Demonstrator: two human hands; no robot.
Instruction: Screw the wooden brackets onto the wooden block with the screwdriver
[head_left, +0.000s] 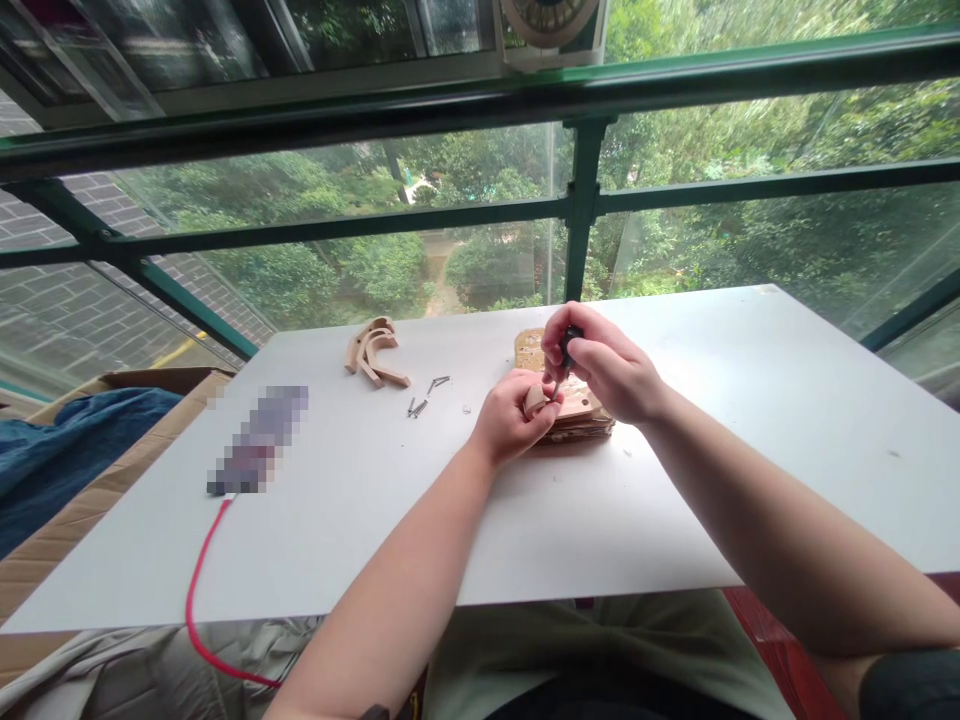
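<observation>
My right hand (600, 365) is closed round a small black-handled screwdriver (568, 350), whose tip points down at a small wooden piece (535, 399). My left hand (511, 418) pinches that wooden piece and holds it over a stack of thin laser-cut wooden sheets (577, 418) lying on the white table (375, 500). Both hands sit close together near the table's middle.
Curved wooden parts (373, 355) lie at the back left, with several loose screws (424, 397) beside them. A blurred dark object (259, 440) with a red cable (196, 590) sits at the left. A cardboard box with blue cloth (67, 450) stands left of the table. Green window bars (577, 200) rise behind.
</observation>
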